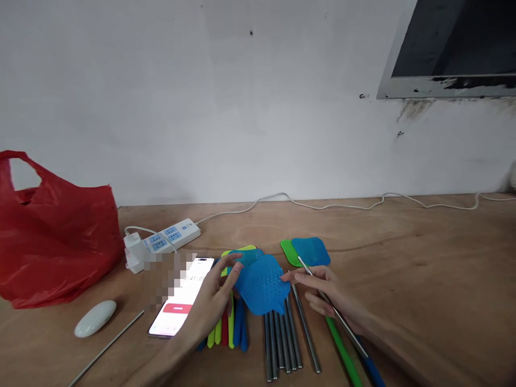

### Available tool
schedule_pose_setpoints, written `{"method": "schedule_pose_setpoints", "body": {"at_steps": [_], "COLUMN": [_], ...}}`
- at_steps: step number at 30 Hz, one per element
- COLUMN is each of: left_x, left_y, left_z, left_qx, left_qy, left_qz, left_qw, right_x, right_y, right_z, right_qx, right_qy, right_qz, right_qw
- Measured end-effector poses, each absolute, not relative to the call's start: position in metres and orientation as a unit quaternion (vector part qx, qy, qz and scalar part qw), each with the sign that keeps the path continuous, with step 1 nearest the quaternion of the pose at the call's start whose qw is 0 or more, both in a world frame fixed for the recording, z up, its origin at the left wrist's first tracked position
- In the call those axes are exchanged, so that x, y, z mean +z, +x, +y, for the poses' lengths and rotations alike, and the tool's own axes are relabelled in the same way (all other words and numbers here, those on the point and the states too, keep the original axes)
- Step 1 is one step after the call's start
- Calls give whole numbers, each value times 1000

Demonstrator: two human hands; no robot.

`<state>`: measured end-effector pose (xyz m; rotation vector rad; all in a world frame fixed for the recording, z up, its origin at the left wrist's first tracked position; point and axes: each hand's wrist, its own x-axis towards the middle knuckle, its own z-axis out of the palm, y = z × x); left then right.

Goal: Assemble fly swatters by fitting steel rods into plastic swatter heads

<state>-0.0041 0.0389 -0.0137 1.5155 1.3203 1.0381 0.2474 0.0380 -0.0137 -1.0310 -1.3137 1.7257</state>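
Observation:
My left hand (220, 293) pinches the left edge of a blue perforated fly swatter head (264, 285), held above the table. The fingers of my right hand (324, 290) close around a thin metal rod (346, 325), which slants down to a blue handle (374, 371). My right index fingertip meets the right edge of the held head. Below that head lie several metal tubes (282, 344), side by side. Under my left hand are several coloured handles (231, 328), partly covered. More swatter heads, one of them yellow-green (250, 249), lie behind the held one.
Green (288, 252) and blue (312, 251) swatter heads overlap farther back, and a green handle (342, 352) lies at the right front. To the left are a lit phone (185, 301), power strip (173, 236), white oval object (95, 318), thin rod (107, 348) and red bag (60, 236).

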Motion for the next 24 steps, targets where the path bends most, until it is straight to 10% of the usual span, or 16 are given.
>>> {"method": "schedule_pose_setpoints", "body": {"at_steps": [24], "left_x": [-30], "left_y": [-21], "left_z": [60], "left_qx": [422], "left_qy": [714], "left_qz": [509], "left_qw": [228], "right_x": [-36], "right_y": [256], "right_z": [46], "right_qx": [641], "right_qy": [-406], "right_qz": [-465], "right_qw": [455]}}
